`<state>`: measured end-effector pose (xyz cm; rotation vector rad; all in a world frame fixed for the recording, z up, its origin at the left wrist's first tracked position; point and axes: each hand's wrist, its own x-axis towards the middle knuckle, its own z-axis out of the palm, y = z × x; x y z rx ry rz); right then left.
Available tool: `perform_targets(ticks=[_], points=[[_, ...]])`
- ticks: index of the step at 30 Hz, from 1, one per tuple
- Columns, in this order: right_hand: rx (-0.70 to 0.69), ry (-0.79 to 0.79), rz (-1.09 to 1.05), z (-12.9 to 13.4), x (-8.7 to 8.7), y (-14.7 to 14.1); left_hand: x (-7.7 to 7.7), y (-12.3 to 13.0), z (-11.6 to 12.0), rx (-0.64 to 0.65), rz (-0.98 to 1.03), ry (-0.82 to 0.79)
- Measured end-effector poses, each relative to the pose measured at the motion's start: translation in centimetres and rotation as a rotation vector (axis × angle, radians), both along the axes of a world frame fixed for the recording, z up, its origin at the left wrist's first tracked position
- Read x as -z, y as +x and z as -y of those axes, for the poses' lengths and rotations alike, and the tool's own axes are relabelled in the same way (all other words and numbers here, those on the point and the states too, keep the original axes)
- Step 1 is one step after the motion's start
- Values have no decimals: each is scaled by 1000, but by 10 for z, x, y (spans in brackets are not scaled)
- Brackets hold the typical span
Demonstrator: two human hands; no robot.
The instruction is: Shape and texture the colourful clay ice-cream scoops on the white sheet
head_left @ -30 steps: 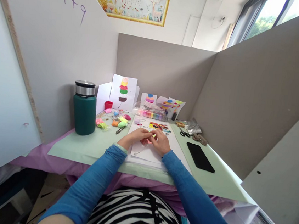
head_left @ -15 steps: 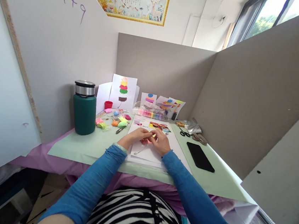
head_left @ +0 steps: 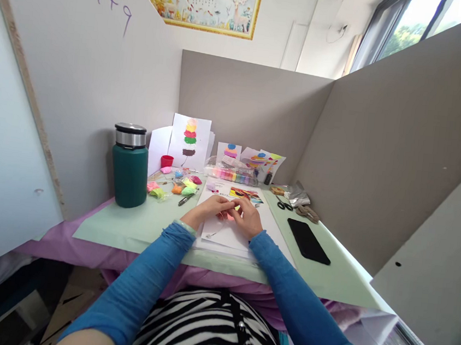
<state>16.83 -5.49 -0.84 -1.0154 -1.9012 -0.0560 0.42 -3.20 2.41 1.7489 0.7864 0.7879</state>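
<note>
My left hand (head_left: pixel 213 207) and my right hand (head_left: pixel 247 218) meet over a white sheet of paper (head_left: pixel 224 235), fingertips pinched together. Between them shows a small bit of yellow clay (head_left: pixel 237 208), mostly hidden by the fingers. Pink colour (head_left: pixel 231 218) peeks out on the sheet just below the fingertips. A thin dark drawn line runs down the sheet toward its lower left. Behind the hands lies a printed card (head_left: pixel 244 194) with a colourful picture.
Small bags of coloured clay (head_left: pixel 189 188) and a pen (head_left: pixel 186 200) lie left, beside a green bottle (head_left: pixel 129 173). On the right are scissors (head_left: pixel 285 204), a black phone (head_left: pixel 308 241) and a brown cloth-like item (head_left: pixel 307 213). Painted cards (head_left: pixel 190 141) stand along the back.
Both hands stay pinched together in the same place, with only a slight shift of the fingers. The whole view has moved very slightly.
</note>
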Motion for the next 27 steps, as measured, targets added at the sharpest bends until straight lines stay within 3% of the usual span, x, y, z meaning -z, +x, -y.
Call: perform_targets(ticks=[10, 17, 27], points=[[-2, 52, -12, -3, 1, 3, -1, 1, 0, -91, 66, -50], [-41, 85, -38, 0, -1, 2, -4, -2, 5, 41, 75, -51], [-76, 140, -51, -1, -1, 2, -4, -2, 6, 99, 90, -52]])
